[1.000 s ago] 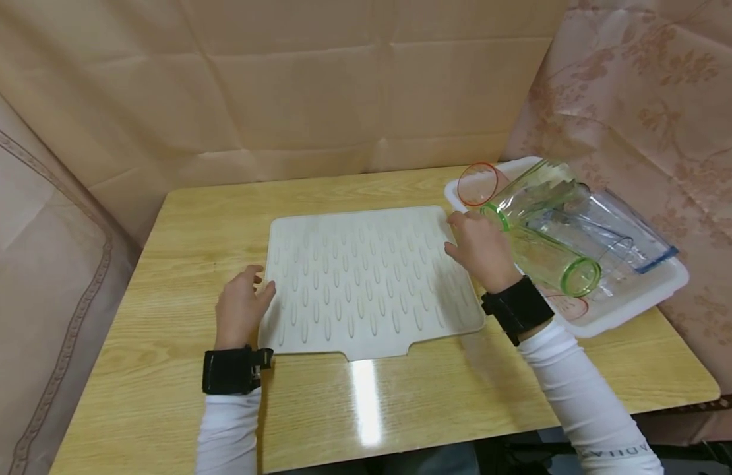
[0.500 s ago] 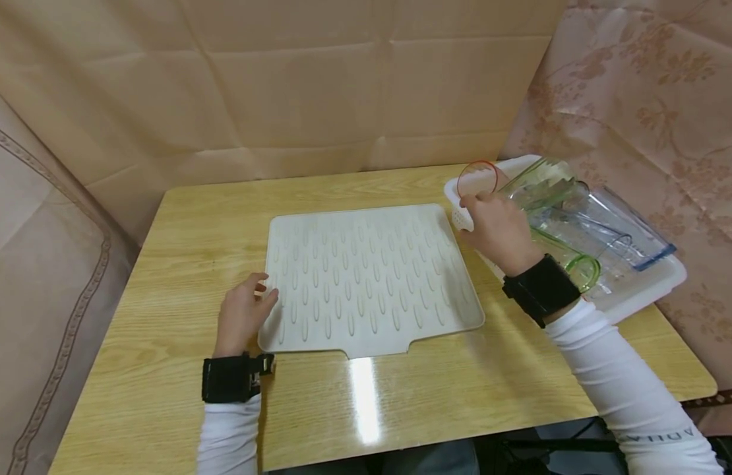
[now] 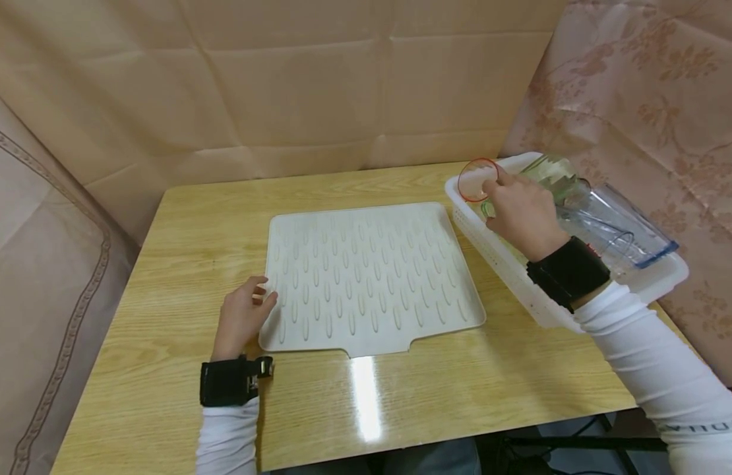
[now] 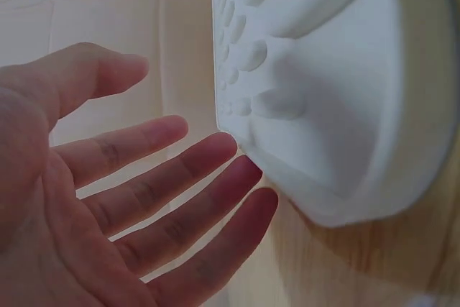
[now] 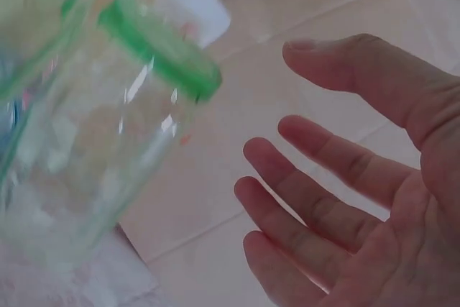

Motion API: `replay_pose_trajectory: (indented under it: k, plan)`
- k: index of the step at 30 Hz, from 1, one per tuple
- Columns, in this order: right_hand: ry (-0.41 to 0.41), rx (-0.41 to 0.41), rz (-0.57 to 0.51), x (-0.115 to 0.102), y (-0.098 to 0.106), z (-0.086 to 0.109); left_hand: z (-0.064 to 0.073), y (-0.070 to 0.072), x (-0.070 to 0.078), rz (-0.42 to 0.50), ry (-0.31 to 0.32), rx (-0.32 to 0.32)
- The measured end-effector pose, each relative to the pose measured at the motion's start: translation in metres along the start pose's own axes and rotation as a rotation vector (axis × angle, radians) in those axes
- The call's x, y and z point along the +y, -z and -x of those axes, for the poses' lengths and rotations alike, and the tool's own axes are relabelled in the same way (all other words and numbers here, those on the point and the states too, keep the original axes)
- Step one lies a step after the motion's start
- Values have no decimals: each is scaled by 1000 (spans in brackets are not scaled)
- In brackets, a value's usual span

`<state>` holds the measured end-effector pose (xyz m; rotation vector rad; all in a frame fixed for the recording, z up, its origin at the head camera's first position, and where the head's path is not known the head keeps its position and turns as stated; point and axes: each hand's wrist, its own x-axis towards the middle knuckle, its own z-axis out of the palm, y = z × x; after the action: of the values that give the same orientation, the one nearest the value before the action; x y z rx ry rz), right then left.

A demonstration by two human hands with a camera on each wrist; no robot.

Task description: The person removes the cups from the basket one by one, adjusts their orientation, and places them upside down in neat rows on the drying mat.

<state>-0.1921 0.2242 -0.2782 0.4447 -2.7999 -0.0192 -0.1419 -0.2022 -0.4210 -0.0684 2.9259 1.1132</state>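
Wood-grained tabletop bears a white, ridged mat.

The mat is off-white, patterned with staggered rows of narrow raised ovals. Beneath the mat, the table is yellow-brown with wood grain. To the mat's right are a white basket and see-through ware — a red-rimmed cup, a green-tinted jar, a blue-edged container. Behind the mat hangs a plain beige curtain; right of the mat, a pink curtain with rust-coloured flowers.
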Motion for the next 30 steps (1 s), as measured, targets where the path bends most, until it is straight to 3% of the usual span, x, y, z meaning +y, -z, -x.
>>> replay_pose_trajectory:
  k: [6, 11, 17, 23, 30]
  plan:
    - [84, -158, 25, 17, 16, -6, 2, 0, -6, 52, -8, 9]
    - [196, -261, 20, 37, 15, -10, 3, 3, -8, 105, 13, -37]
    - [310, -265, 45, 65, 9, -9, 6, 7, -13, 180, 8, -74]
    - [422, -230, 70, 83, 6, -7, 8, 8, -18, 275, 44, -116]
    - [418, -279, 129, 86, 4, -5, 9, 8, -21, 361, 45, -133]
